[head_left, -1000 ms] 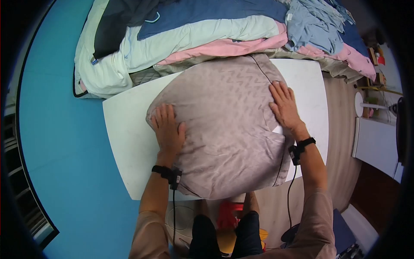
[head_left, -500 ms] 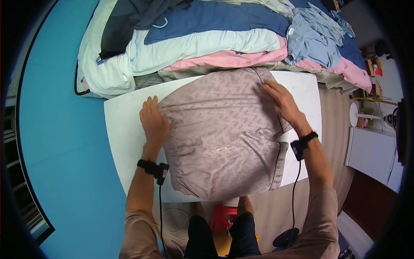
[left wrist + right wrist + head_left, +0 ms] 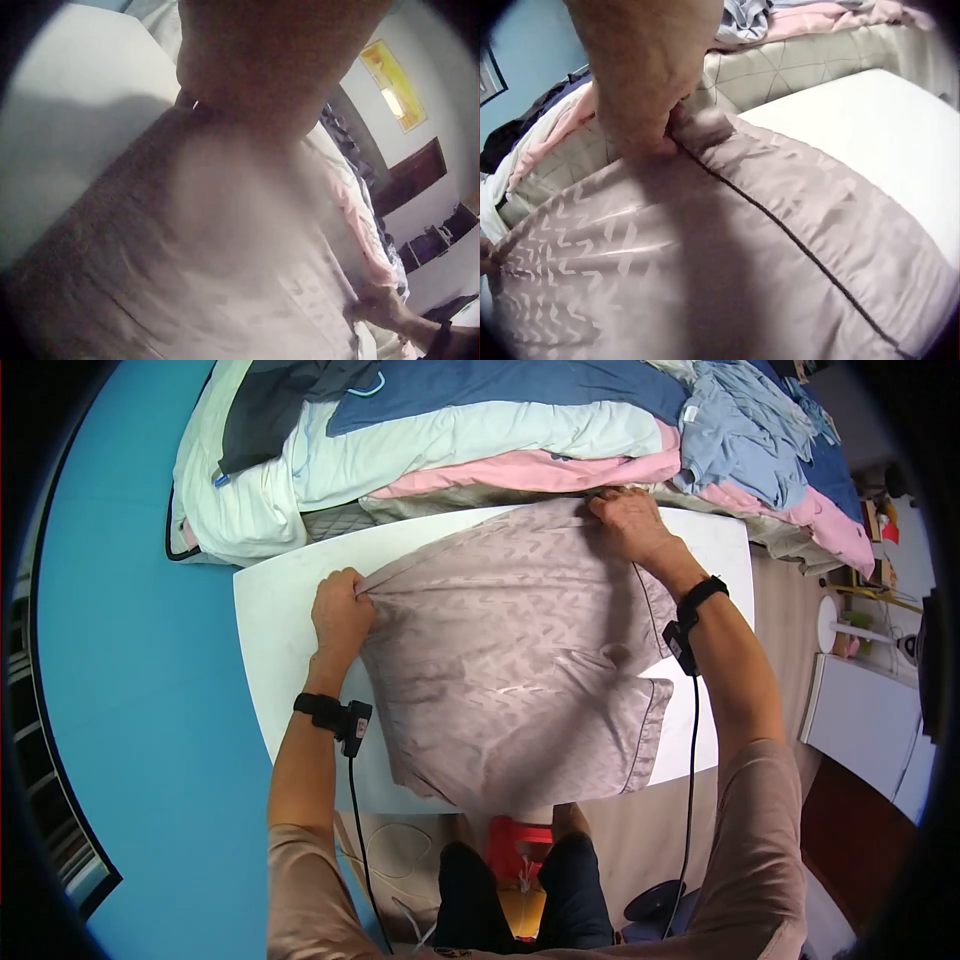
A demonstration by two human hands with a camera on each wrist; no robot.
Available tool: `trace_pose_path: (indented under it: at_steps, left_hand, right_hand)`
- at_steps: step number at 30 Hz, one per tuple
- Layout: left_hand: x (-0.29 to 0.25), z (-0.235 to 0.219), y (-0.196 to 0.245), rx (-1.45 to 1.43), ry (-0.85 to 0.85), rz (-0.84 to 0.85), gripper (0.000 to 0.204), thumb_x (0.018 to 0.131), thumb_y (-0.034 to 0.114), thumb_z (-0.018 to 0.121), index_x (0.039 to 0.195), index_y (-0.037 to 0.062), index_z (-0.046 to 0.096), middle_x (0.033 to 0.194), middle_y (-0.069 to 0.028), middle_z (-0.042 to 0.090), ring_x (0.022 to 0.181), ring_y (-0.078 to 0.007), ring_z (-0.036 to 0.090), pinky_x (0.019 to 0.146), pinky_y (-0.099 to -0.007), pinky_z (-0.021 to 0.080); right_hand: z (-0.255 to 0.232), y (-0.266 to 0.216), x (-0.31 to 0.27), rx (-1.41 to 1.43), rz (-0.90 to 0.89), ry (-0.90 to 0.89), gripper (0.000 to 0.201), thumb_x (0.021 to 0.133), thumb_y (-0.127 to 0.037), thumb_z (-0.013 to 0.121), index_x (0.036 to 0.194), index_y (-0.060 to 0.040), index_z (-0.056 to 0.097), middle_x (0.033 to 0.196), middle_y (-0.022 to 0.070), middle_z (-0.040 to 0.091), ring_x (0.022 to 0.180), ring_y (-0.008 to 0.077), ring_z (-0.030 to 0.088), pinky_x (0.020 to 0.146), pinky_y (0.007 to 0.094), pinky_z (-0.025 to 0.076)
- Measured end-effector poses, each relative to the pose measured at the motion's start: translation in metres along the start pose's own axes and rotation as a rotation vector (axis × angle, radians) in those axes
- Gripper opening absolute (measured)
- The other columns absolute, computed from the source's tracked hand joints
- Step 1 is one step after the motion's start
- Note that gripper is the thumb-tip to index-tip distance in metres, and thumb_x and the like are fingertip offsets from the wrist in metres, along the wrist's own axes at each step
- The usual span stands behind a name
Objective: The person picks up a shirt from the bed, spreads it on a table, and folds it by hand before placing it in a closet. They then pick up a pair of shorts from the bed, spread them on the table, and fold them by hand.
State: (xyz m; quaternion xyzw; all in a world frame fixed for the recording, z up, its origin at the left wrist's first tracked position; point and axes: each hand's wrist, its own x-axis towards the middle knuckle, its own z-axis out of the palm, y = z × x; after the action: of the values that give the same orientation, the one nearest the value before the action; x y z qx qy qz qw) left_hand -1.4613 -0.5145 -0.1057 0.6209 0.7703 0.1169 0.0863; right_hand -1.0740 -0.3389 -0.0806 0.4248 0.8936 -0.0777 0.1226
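In the head view, a person stands at a white table (image 3: pixel 280 650) with a taupe pillowcase (image 3: pixel 510 660) spread between the two hands. The left hand (image 3: pixel 340 612) pinches the cloth's left corner with curled fingers, and the right hand (image 3: pixel 625 520) grips the far corner, well apart from the left. Just beyond the right hand lies a pile of folded bedding (image 3: pixel 480 440) in pale green, pink and blue.

In the left wrist view, the picture is blurred; the left hand (image 3: pixel 270 67) fills the top, bunching the pillowcase (image 3: pixel 225 247) just below it, with the right hand (image 3: pixel 379 307) far across the cloth.

In the right wrist view, the right hand (image 3: pixel 649 75) clenches a fold of the pillowcase (image 3: pixel 742 255) against its fingers, the dark piping (image 3: pixel 795 244) running away from the grip.
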Motion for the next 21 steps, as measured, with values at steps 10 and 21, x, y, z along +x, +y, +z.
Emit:
trace_pose_path:
  at_steps: [10, 21]
  left_hand:
    - [-0.096, -0.097, 0.035, -0.280, 0.201, 0.383, 0.024, 0.068, -0.006, 0.062, 0.089, 0.0037, 0.057, 0.084, -0.0116, 0.056, 0.080, -0.0318, 0.057, 0.077, -0.0412, 0.046]
    - [-0.270, -0.019, -0.012, -0.177, -0.217, 0.629, 0.030, 0.064, 0.004, 0.066, 0.093, 0.0078, 0.061, 0.101, -0.0106, 0.057, 0.105, -0.0317, 0.053, 0.097, -0.0535, 0.042]
  right_hand:
    - [-0.073, -0.019, -0.190, 0.341, -0.263, 0.455, 0.022, 0.063, 0.001, 0.064, 0.083, -0.0066, 0.058, 0.078, 0.0081, 0.059, 0.080, 0.0273, 0.060, 0.103, 0.0522, 0.037]
    - [0.097, -0.133, -0.360, 0.472, -0.101, 0.209, 0.037, 0.059, -0.001, 0.065, 0.097, -0.0051, 0.064, 0.084, 0.0066, 0.058, 0.084, 0.0251, 0.057, 0.094, 0.0433, 0.042]
